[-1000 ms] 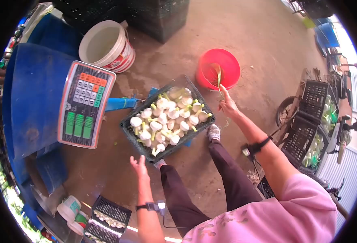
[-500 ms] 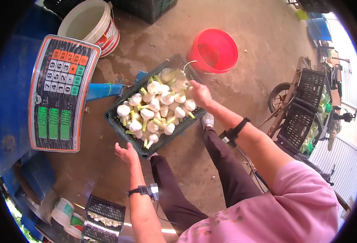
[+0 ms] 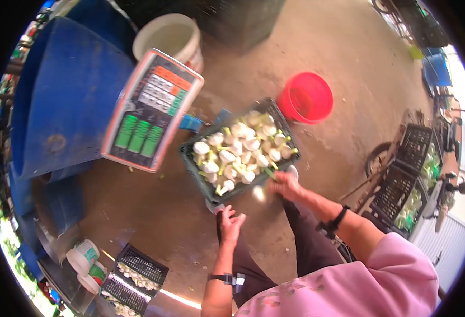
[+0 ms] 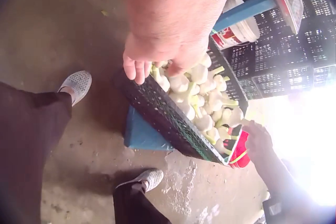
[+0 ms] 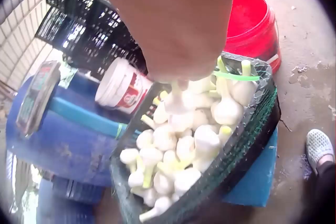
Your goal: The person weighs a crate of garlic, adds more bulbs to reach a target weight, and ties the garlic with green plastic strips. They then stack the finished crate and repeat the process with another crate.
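A black plastic crate point(image 3: 189, 165) heaped with white garlic bulbs point(image 3: 243, 148) on green stalks stands on a blue stand point(image 4: 143, 132) before my feet. My right hand point(image 3: 282, 186) is at the crate's near right corner and grips a blurred garlic bulb point(image 3: 259, 194) by its green stalk; in the right wrist view the bulb point(image 5: 177, 101) hangs under the hand over the crate point(image 5: 247, 141). My left hand point(image 3: 231, 219) hovers by the crate's near edge with loosely curled fingers and holds nothing; in the left wrist view it point(image 4: 157, 56) hangs over the crate rim point(image 4: 168, 124).
A red bucket point(image 3: 306, 98) stands beyond the crate. A scale's keypad display point(image 3: 153, 108), a white bucket point(image 3: 171, 37) and a blue barrel point(image 3: 63, 100) are at the left. More black crates with garlic stand at the right point(image 3: 401, 185) and near left point(image 3: 134, 277).
My right hand came back from the red bucket, across the crate's far side, to its near corner, now with a bulb. My left hand shifted right, closer to the crate.
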The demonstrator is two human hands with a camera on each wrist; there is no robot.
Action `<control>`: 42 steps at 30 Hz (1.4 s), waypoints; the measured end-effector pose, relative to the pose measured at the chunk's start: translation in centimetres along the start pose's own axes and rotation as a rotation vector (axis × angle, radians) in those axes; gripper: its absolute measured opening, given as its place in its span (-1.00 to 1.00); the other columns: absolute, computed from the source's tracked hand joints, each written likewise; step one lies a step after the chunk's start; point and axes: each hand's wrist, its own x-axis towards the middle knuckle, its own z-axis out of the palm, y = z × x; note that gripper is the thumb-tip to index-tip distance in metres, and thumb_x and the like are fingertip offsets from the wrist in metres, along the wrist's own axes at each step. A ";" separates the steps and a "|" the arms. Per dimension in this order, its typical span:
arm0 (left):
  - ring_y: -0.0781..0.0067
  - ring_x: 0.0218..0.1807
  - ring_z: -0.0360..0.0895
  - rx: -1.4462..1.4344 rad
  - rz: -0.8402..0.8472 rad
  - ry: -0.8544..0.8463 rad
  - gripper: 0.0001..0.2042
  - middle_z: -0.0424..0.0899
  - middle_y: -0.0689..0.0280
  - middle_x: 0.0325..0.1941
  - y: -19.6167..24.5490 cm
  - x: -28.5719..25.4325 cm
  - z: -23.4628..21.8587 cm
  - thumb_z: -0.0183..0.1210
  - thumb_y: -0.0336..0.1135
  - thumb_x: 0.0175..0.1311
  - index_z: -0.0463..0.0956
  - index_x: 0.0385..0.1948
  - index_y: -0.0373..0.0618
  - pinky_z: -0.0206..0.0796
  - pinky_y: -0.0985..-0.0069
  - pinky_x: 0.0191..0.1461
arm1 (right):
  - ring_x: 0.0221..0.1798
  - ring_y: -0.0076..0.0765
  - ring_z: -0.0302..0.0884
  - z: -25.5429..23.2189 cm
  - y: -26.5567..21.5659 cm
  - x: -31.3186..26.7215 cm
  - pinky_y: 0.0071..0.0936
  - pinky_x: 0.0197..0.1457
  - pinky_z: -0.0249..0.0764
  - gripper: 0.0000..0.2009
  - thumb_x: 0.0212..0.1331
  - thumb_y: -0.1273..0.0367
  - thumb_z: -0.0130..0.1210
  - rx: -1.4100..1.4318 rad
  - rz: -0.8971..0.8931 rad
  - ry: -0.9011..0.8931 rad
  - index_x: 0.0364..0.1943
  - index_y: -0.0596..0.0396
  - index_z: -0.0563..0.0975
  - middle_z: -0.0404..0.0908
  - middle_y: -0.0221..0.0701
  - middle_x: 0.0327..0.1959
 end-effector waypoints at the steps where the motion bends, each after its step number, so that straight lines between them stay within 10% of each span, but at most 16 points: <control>1: 0.19 0.02 0.43 0.090 0.068 -0.056 -0.18 0.29 0.07 0.20 2.8 -1.6 0.9 0.37 -0.29 -0.11 0.09 0.25 -0.18 0.36 0.30 0.04 | -0.31 -0.64 0.42 1.0 0.5 -0.9 -0.53 -0.21 0.40 -0.93 0.12 0.51 0.11 0.214 0.137 -0.100 -0.32 0.14 0.49 0.52 -0.56 -0.43; 3: 0.23 0.18 0.35 0.271 0.373 -0.220 -0.09 0.30 0.15 0.25 6.5 -3.5 1.6 0.41 -0.23 -0.20 0.06 0.29 -0.09 0.27 0.30 0.15 | -0.33 -0.63 0.43 4.0 -2.8 -3.5 -0.54 -0.21 0.41 -0.94 0.15 0.48 0.11 -0.179 0.085 -0.235 -0.33 0.14 0.49 0.53 -0.52 -0.44; 5: 0.37 0.14 0.36 0.252 0.274 -0.451 -0.12 0.35 0.20 0.19 6.5 -4.4 1.6 0.43 -0.26 -0.19 0.13 0.29 0.00 0.34 0.44 0.04 | -0.33 -0.62 0.44 5.5 -1.9 -4.1 -0.54 -0.20 0.42 -0.91 0.14 0.45 0.13 -0.122 0.094 -0.283 -0.32 0.15 0.50 0.54 -0.51 -0.44; 9: 0.21 -0.05 0.54 0.299 0.172 -0.347 -0.37 0.59 0.20 -0.08 7.4 -6.6 1.6 0.40 -0.20 -0.14 0.40 0.06 -0.14 0.35 0.35 0.01 | -0.27 -0.68 0.42 7.0 -3.1 -4.4 -0.57 -0.17 0.41 -0.82 0.13 0.38 0.18 -0.270 0.141 -0.455 -0.22 0.13 0.52 0.55 -0.51 -0.41; 12: 0.47 -0.40 0.54 0.159 0.033 -0.258 -0.63 0.60 0.30 -0.39 4.3 -5.9 0.8 0.34 -0.26 -0.06 0.52 -0.20 -0.19 0.37 0.51 -0.32 | -0.24 -0.67 0.43 7.2 -5.3 -2.9 -0.58 -0.16 0.41 -0.81 0.10 0.36 0.21 -0.372 -0.078 -0.503 -0.24 0.14 0.55 0.57 -0.50 -0.38; 17: 0.69 -0.53 0.44 0.109 -0.076 -0.089 -0.75 0.54 0.38 -0.48 1.0 -5.9 -1.2 0.31 -0.36 0.01 0.50 -0.27 -0.15 0.32 0.70 -0.49 | -0.14 -0.01 0.51 2.1 -0.5 10.5 -0.21 -0.13 0.48 -0.67 0.02 0.46 0.08 -0.920 -0.706 0.234 -0.06 -0.13 0.52 0.49 -0.25 -0.02; 19: 0.68 -0.55 0.44 0.152 -0.111 -0.006 -0.77 0.54 0.39 -0.50 1.0 -7.0 -2.0 0.30 -0.37 0.02 0.50 -0.29 -0.15 0.32 0.71 -0.51 | -0.15 -0.03 0.54 1.0 -2.2 12.9 -0.18 -0.19 0.50 -0.59 0.16 0.41 -0.17 -1.165 -0.328 0.213 0.12 -0.23 0.40 0.33 -0.20 0.21; 21: 0.68 -0.58 0.43 0.040 -0.161 0.016 -0.78 0.53 0.39 -0.52 -0.3 -7.3 -3.3 0.30 -0.35 0.03 0.50 -0.30 -0.12 0.32 0.72 -0.52 | -0.21 0.07 0.55 -2.8 6.2 19.1 -0.08 -0.16 0.44 -0.61 0.28 0.17 -0.25 -0.773 -0.250 0.482 0.18 -0.26 0.34 0.36 -0.13 0.19; 26: 0.71 -0.62 0.39 -0.071 -0.201 0.256 -0.78 0.52 0.42 -0.53 -5.1 -9.9 -8.5 0.30 -0.27 0.04 0.47 -0.35 -0.09 0.22 0.74 -0.58 | 0.17 -0.14 0.38 -13.8 16.3 17.6 -0.25 0.14 0.32 -0.53 0.35 0.13 -0.42 -1.545 -0.231 0.288 0.24 -0.01 0.25 0.36 -0.19 0.19; 27: 0.70 -0.61 0.41 -0.145 -0.241 0.307 -0.75 0.54 0.42 -0.52 -5.9 -10.4 -9.8 0.31 -0.23 0.03 0.48 -0.32 -0.08 0.23 0.74 -0.57 | 0.21 -0.05 0.34 -6.2 5.6 11.6 -0.23 0.19 0.27 -0.51 0.33 0.09 -0.45 -1.410 0.073 0.280 0.23 -0.03 0.28 0.37 -0.18 0.20; 29: 0.69 -0.62 0.43 -0.315 -0.312 0.401 -0.73 0.57 0.40 -0.50 -6.1 -12.1 -12.7 0.32 -0.21 -0.02 0.49 -0.32 -0.08 0.29 0.72 -0.58 | 0.14 -0.01 0.39 -3.0 2.3 9.4 -0.19 0.13 0.33 -0.58 0.28 0.29 -0.30 -1.509 0.071 0.276 0.24 -0.08 0.24 0.34 -0.16 0.21; 33: 0.63 -0.67 0.43 -0.568 -0.354 0.591 -0.74 0.55 0.38 -0.52 -9.5 -16.3 -19.7 0.32 -0.24 0.00 0.48 -0.32 -0.05 0.24 0.72 -0.69 | -0.01 0.01 0.48 -2.8 2.2 10.0 -0.15 -0.02 0.39 -0.68 0.23 0.37 -0.17 -1.438 -0.209 0.342 0.07 0.04 0.40 0.51 -0.15 0.00; 35: 0.61 -0.70 0.42 -0.671 -0.404 0.689 -0.76 0.54 0.38 -0.55 -11.7 -18.9 -23.5 0.31 -0.27 0.02 0.46 -0.31 -0.04 0.21 0.72 -0.72 | -0.51 -0.27 0.52 -3.0 3.7 10.6 -0.31 -0.38 0.37 -0.74 0.22 0.25 -0.03 -0.928 -0.167 0.282 -0.19 0.17 0.50 0.60 -0.29 -0.56; 38: 0.60 -0.73 0.36 -0.809 -0.436 0.887 -0.80 0.46 0.43 -0.63 -14.1 -23.7 -30.2 0.28 -0.29 0.04 0.43 -0.36 0.04 0.17 0.68 -0.72 | -0.79 -0.60 0.19 2.3 2.4 7.6 -0.56 -0.79 0.06 -0.79 0.16 0.23 0.05 -0.516 0.293 0.324 -0.30 0.06 0.53 0.52 -0.42 -0.65; 41: 0.65 -0.57 0.31 -1.029 0.101 1.274 -0.68 0.51 0.50 -0.39 -24.6 -27.6 -41.4 0.21 -0.21 0.13 0.43 -0.06 0.10 0.18 0.68 -0.58 | -0.77 -0.59 0.17 6.4 0.5 5.1 -0.58 -0.77 0.09 -0.81 0.13 0.25 0.07 -0.734 0.395 0.183 -0.29 0.06 0.50 0.50 -0.43 -0.59; 42: 0.70 -0.43 0.31 -0.984 0.156 1.082 -0.51 0.49 0.51 -0.12 -23.7 -31.1 -45.7 0.16 -0.07 0.16 0.31 0.14 0.09 0.19 0.72 -0.49 | -0.76 -0.58 0.19 7.3 0.7 4.5 -0.58 -0.76 0.08 -0.79 0.13 0.23 0.09 -0.699 0.421 0.173 -0.31 0.06 0.50 0.49 -0.41 -0.59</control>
